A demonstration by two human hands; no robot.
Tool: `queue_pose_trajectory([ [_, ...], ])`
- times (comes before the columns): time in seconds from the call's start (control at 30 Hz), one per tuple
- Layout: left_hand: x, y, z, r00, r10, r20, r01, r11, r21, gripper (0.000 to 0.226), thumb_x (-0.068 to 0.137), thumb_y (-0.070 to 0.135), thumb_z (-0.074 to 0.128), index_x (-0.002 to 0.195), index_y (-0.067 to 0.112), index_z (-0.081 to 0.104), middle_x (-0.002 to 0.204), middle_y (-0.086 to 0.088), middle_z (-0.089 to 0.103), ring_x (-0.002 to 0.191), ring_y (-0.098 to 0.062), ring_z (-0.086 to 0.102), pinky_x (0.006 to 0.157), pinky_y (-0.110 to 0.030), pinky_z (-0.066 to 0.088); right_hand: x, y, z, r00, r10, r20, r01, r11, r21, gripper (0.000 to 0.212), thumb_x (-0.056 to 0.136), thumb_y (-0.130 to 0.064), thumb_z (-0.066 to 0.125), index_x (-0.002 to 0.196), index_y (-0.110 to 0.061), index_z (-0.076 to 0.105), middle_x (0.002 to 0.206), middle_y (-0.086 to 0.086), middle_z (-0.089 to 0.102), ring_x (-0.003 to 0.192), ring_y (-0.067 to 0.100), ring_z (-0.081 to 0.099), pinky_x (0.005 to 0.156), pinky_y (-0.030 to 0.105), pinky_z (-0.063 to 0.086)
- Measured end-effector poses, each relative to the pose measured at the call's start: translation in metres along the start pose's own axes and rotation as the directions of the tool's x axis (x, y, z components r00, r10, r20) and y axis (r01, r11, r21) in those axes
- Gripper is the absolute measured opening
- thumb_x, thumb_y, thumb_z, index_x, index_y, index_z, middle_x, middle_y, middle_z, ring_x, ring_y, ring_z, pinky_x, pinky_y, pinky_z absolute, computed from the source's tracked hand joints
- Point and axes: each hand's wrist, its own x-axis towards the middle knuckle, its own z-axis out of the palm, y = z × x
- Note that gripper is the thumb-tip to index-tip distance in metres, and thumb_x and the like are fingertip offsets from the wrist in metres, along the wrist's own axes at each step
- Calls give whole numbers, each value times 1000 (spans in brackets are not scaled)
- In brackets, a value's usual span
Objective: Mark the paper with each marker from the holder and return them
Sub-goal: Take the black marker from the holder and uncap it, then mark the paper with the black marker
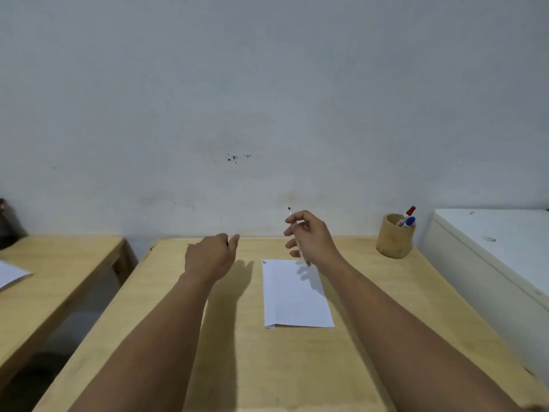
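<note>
A white paper [297, 295] lies on the wooden table [237, 352], with small red and blue marks [265, 262] at its far left corner. My right hand [309, 236] hovers above the paper's far edge and grips a white marker [290, 215], its bare black tip pointing up. My left hand [211, 257] is closed to the left of the paper, and a small dark piece, apparently the marker's cap [227, 244], shows between thumb and fingers. A bamboo holder [395, 236] at the far right holds a red-capped marker [410, 210] and a blue-capped marker [410, 221].
A second wooden table [53, 278] stands to the left across a gap, with a white sheet [12, 275] on it. A white cabinet [499, 251] adjoins the table's right side. A plain wall rises right behind the table.
</note>
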Motion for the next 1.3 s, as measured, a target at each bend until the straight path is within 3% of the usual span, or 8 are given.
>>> queue_pose_trajectory([
  [0.17,5,-2,49,991,91,100,-112,968,224,45,104,54,28,109,18,56,104,-2,69,97,-29,67,89,-43,38,27,24,-13,969,211,-125,-150,912,383,40,96,5,46,112,-16,76,85,5,80,60,19,67,51,26,47],
  [0.4,9,-13,70,978,119,170,-153,968,199,56,96,69,34,110,20,58,111,-3,65,102,-28,63,88,-42,42,36,44,-13,967,153,-204,-81,942,326,18,99,-31,75,104,-14,73,74,2,69,49,11,54,47,24,36],
  [0.5,2,-15,65,995,86,56,-92,989,119,62,87,78,41,104,20,56,103,0,62,97,-28,60,83,-42,46,33,43,-6,960,158,-233,-83,949,303,37,106,-46,59,100,-14,78,59,-1,62,43,9,45,44,20,33],
  [0.63,-24,-11,49,916,356,-188,-349,935,70,48,86,70,54,99,24,61,99,9,59,93,-23,52,79,-41,44,25,40,2,966,116,-229,-65,974,218,19,100,-27,61,105,-20,78,72,4,77,49,15,55,52,27,42],
  [0.73,-46,0,39,880,473,-29,-474,878,-62,51,87,68,54,119,30,64,130,12,60,118,-20,52,94,-39,42,22,39,9,975,76,-208,-50,991,125,20,98,-33,69,93,-17,80,72,0,76,50,14,57,52,24,45],
  [0.83,-63,1,41,871,442,214,-422,897,-134,75,85,76,48,148,37,47,163,13,34,148,-16,28,116,-43,28,21,43,19,976,81,-202,-66,995,81,23,99,-34,68,90,-17,80,68,1,72,51,14,57,49,22,46],
  [1.07,-75,-7,54,857,436,275,-430,899,-86,80,87,82,38,156,42,33,168,12,25,157,-16,13,121,-40,14,24,71,43,983,121,-134,-123,992,-1,38,90,-50,77,75,-15,72,62,1,67,51,18,57,50,28,46],
  [1.3,-77,-8,57,864,435,256,-433,899,-67,83,87,83,35,158,39,31,169,11,23,158,-13,10,123,-39,10,29,101,48,965,160,-206,-158,987,26,26,90,-18,67,83,7,64,79,27,74,52,19,66,59,32,54],
])
